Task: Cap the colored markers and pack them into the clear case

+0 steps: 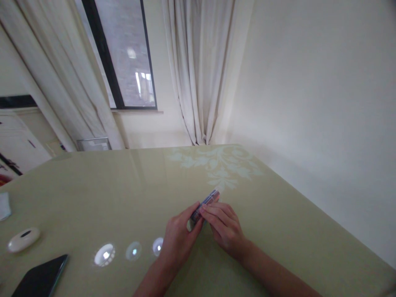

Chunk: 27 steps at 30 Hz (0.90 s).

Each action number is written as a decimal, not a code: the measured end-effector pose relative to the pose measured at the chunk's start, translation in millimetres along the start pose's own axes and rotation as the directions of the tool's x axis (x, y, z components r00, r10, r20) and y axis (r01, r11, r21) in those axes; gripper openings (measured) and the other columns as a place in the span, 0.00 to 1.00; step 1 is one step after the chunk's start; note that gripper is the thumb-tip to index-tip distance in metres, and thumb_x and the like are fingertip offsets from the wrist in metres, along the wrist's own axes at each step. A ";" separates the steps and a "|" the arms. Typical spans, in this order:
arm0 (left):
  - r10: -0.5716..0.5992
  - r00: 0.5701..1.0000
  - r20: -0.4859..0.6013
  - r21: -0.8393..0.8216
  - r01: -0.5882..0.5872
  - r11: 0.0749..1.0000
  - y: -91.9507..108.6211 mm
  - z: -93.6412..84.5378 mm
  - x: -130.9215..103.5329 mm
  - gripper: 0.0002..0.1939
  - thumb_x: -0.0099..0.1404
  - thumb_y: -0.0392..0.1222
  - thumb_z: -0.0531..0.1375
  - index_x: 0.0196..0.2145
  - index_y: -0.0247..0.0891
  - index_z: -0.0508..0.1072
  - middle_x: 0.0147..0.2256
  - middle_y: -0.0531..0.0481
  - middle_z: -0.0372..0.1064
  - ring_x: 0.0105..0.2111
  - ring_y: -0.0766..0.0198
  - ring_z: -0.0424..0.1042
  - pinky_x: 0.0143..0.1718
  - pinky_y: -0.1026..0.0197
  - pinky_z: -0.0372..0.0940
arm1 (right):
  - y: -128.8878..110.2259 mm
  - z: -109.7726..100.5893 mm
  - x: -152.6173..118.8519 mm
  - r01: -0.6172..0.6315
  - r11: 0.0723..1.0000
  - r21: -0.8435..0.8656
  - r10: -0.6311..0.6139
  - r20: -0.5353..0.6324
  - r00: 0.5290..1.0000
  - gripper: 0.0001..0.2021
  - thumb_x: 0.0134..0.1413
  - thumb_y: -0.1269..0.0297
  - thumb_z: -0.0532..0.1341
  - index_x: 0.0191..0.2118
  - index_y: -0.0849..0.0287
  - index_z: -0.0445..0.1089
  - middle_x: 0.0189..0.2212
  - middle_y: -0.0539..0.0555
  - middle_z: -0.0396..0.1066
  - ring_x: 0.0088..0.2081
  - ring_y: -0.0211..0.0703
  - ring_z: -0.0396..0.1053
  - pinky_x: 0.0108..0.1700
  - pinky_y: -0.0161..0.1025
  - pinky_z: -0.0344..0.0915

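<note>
Over the middle of the table (133,198), a small, slim pack (213,196) with blue and reddish sides points up and to the right. Its exact kind is not clear. My left hand (182,233) grips the near end between thumb and fingers. From the right, my right hand (225,229) lies against the same pack, its bent fingers pressed together on the side. Parts of the pack are hidden behind the fingers of both hands.
A dark phone (41,275) lies at the near left, below a white oval object (24,239) with a black spot. Something pale (4,205) sits at the left edge. Ceiling lights reflect in the glossy tabletop. A white wall (324,103) borders the right side; curtains (201,70) hang behind.
</note>
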State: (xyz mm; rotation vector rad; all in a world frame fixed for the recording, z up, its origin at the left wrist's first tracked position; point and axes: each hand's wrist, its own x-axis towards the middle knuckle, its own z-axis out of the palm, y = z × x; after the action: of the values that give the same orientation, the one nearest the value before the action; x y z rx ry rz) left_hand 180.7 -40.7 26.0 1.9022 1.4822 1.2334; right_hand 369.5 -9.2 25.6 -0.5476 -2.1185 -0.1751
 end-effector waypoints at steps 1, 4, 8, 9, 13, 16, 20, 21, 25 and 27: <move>0.006 1.000 0.002 0.002 -0.006 1.000 0.1 0.3 -0.6 0.20 0.68 0.43 0.62 0.57 0.45 0.75 0.52 0.49 0.79 0.49 0.58 0.80 0.54 0.55 0.73 | -0.5 0.0 0.2 0.001 1.000 0.000 -0.001 -0.009 1.000 0.22 0.65 0.78 0.59 0.62 0.60 0.69 0.49 0.58 0.79 0.52 0.46 0.73 0.56 0.46 0.70; 0.012 1.000 0.000 0.010 -0.012 1.000 -0.7 1.7 -1.7 0.20 0.68 0.44 0.62 0.57 0.44 0.74 0.52 0.49 0.79 0.49 0.58 0.80 0.54 0.55 0.73 | -2.2 1.6 0.4 0.002 1.000 0.002 -0.002 -0.023 1.000 0.22 0.65 0.77 0.59 0.61 0.59 0.69 0.48 0.58 0.79 0.51 0.46 0.74 0.56 0.46 0.70; 0.005 0.999 -0.040 0.009 -0.004 1.000 -3.2 2.5 0.3 0.19 0.68 0.44 0.62 0.56 0.43 0.75 0.50 0.48 0.80 0.48 0.58 0.80 0.52 0.56 0.74 | -1.0 5.5 0.7 -0.005 1.000 -0.001 0.005 -0.009 1.000 0.23 0.65 0.76 0.58 0.63 0.58 0.67 0.51 0.58 0.78 0.54 0.46 0.73 0.57 0.46 0.69; 0.001 0.999 -0.048 0.006 -0.001 1.000 -3.6 2.3 1.3 0.19 0.68 0.44 0.62 0.55 0.43 0.75 0.50 0.48 0.80 0.47 0.58 0.80 0.51 0.56 0.74 | 1.2 5.6 0.8 -0.013 1.000 -0.005 0.013 -0.003 1.000 0.23 0.65 0.76 0.58 0.64 0.58 0.67 0.52 0.58 0.77 0.54 0.46 0.72 0.58 0.47 0.69; -0.018 0.998 -0.061 0.005 0.018 1.000 -3.5 1.5 3.6 0.18 0.69 0.48 0.61 0.55 0.43 0.75 0.49 0.47 0.80 0.46 0.57 0.81 0.51 0.56 0.74 | 19.0 -1.4 1.1 -0.160 0.984 -0.079 0.155 -0.061 0.986 0.25 0.66 0.74 0.58 0.67 0.56 0.63 0.57 0.61 0.74 0.59 0.49 0.69 0.60 0.50 0.67; 0.011 0.998 -0.060 0.014 -0.010 1.000 -3.1 2.2 2.5 0.18 0.70 0.49 0.60 0.55 0.42 0.75 0.50 0.46 0.80 0.47 0.57 0.80 0.51 0.56 0.73 | 34.7 -9.1 1.4 -0.217 0.970 -0.105 0.217 -0.012 0.976 0.27 0.67 0.67 0.60 0.69 0.57 0.60 0.61 0.63 0.70 0.61 0.53 0.67 0.61 0.54 0.67; 0.004 1.000 -0.019 0.018 -0.004 1.000 -3.9 4.3 0.7 0.19 0.70 0.48 0.59 0.56 0.44 0.73 0.48 0.48 0.80 0.44 0.59 0.81 0.49 0.57 0.74 | 45.4 -10.6 0.8 -0.192 0.981 -0.030 0.194 0.092 0.977 0.23 0.70 0.66 0.58 0.67 0.54 0.63 0.59 0.60 0.71 0.62 0.51 0.67 0.62 0.52 0.68; -0.010 1.000 -0.010 0.015 0.010 1.000 -4.1 4.7 0.6 0.19 0.70 0.49 0.59 0.57 0.44 0.73 0.47 0.48 0.81 0.43 0.59 0.81 0.48 0.58 0.75 | 46.3 -9.4 0.2 -0.195 0.981 -0.015 0.196 0.082 0.977 0.22 0.70 0.67 0.58 0.66 0.54 0.64 0.58 0.59 0.72 0.62 0.50 0.67 0.62 0.52 0.68; -0.047 0.999 -0.002 0.000 0.047 0.999 -4.1 5.2 1.7 0.19 0.71 0.50 0.59 0.57 0.44 0.74 0.47 0.48 0.81 0.42 0.59 0.82 0.46 0.59 0.75 | 47.6 -4.4 -2.8 -0.197 0.980 0.002 0.197 0.025 0.980 0.21 0.69 0.68 0.59 0.65 0.53 0.67 0.56 0.59 0.74 0.62 0.51 0.68 0.62 0.52 0.69; -0.051 0.999 -0.006 -0.004 0.051 0.999 -4.1 4.7 2.8 0.20 0.71 0.50 0.59 0.57 0.43 0.75 0.47 0.48 0.81 0.43 0.58 0.82 0.46 0.59 0.76 | 47.8 -2.8 -3.4 -0.192 0.981 0.003 0.192 0.000 0.981 0.21 0.68 0.68 0.60 0.64 0.53 0.68 0.56 0.58 0.75 0.61 0.51 0.69 0.61 0.51 0.71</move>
State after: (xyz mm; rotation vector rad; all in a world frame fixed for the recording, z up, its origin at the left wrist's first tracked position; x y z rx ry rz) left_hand 182.5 -35.9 21.5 1.8473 1.5211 1.2198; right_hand 394.6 31.5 20.6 -0.7457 -2.0510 -0.0635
